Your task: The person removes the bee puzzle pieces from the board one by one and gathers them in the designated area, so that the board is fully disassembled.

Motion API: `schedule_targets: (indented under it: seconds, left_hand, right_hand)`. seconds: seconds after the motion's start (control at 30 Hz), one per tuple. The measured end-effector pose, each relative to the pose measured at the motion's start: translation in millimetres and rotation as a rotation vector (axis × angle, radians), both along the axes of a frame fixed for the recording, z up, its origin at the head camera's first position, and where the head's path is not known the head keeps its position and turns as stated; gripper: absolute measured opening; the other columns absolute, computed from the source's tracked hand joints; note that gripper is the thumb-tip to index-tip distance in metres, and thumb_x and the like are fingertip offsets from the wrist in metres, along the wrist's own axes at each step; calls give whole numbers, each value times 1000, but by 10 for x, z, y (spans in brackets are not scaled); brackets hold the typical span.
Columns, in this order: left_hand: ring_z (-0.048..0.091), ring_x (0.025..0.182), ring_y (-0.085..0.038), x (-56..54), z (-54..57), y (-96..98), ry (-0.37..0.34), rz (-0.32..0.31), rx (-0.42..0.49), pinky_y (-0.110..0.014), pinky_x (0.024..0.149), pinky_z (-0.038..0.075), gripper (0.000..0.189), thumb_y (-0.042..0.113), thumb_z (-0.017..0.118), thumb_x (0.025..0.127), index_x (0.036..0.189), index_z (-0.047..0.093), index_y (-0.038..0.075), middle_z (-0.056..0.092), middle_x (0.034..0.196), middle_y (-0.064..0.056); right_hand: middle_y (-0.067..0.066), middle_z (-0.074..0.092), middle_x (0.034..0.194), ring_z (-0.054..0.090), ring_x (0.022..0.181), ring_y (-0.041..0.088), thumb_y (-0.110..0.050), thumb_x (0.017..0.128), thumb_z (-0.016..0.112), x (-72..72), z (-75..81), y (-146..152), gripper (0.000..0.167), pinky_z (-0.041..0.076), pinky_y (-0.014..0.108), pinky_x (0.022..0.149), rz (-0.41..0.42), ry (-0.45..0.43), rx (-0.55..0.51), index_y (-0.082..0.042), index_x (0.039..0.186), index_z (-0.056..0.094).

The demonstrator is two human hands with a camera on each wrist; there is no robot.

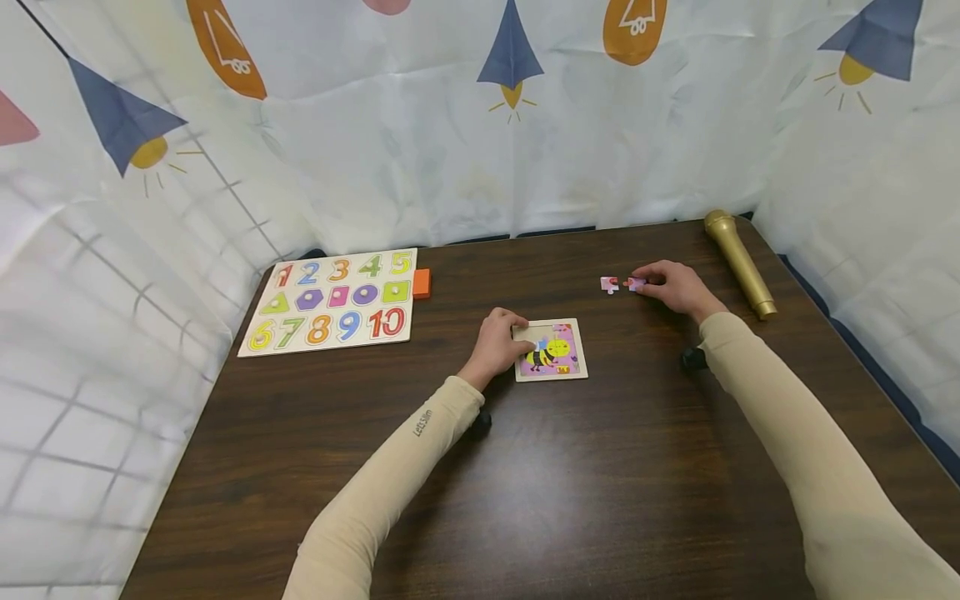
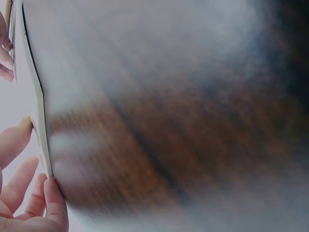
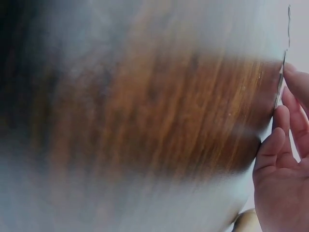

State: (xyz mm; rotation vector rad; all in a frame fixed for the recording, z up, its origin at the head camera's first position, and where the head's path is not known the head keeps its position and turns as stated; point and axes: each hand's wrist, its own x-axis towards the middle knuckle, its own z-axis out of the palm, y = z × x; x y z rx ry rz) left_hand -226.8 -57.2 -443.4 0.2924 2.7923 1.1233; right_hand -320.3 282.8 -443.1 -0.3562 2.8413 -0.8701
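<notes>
A small wooden jigsaw puzzle board with a bee picture lies near the middle of the table. My left hand holds it by its left side, thumb over the picture and fingers at the rim. In the left wrist view, the fingertips of that hand meet the board's pale edge. Farther right, my right hand pinches a pink-purple puzzle piece at the table surface. A second, similar loose piece lies just left of it. The right wrist view catches the piece edge-on at the fingertips.
A number and shape peg board lies at the back left, with an orange block at its right edge. At the back right is a gold microphone. White patterned curtains hang behind and beside the dark wooden table.
</notes>
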Motion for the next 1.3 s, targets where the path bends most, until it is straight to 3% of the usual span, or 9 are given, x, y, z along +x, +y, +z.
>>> schedule_targets:
  seconds: [0.37, 0.67, 1.0, 1.13, 1.3]
  left_hand:
    - [46, 119, -31, -10, 15, 4, -4, -5, 5, -41, 101, 39, 37, 16, 76, 86, 118, 68, 0, 51, 124, -16]
    - [45, 121, -31, -28, 38, 41, 15, 2, -32, -40, 101, 40, 37, 16, 75, 87, 120, 68, 1, 54, 124, -16]
    - [49, 117, -28, 15, 27, 233, 190, -73, -186, -40, 100, 41, 30, 23, 76, 87, 113, 72, 9, 60, 122, -7]
    - [50, 118, -30, 13, 35, 279, 188, -107, -179, -42, 102, 41, 30, 23, 76, 87, 113, 72, 8, 60, 124, -8]
    - [50, 121, -31, 1, 9, 242, 137, -114, -196, -41, 103, 41, 30, 22, 75, 88, 114, 72, 7, 60, 127, -8]
  right_hand:
    - [24, 54, 131, 47, 119, 39, -25, 99, 59, 3, 15, -7, 40, 35, 57, 102, -12, 10, -4, -1, 131, 59]
    - [26, 54, 128, 50, 114, 40, -20, 98, 60, 104, 39, -275, 38, 38, 56, 98, 37, 108, -30, 3, 129, 60]
    - [15, 60, 125, 56, 109, 30, -20, 95, 65, 502, 86, -911, 33, 44, 48, 95, 230, 67, -99, -4, 125, 65]
    - [12, 63, 114, 57, 97, 25, -17, 93, 68, 649, 69, -1059, 29, 47, 44, 87, 263, 72, -119, -5, 119, 68]
    - [10, 63, 108, 57, 94, 23, -16, 91, 71, 750, 16, -1133, 26, 48, 41, 84, 279, 49, -120, -5, 115, 70]
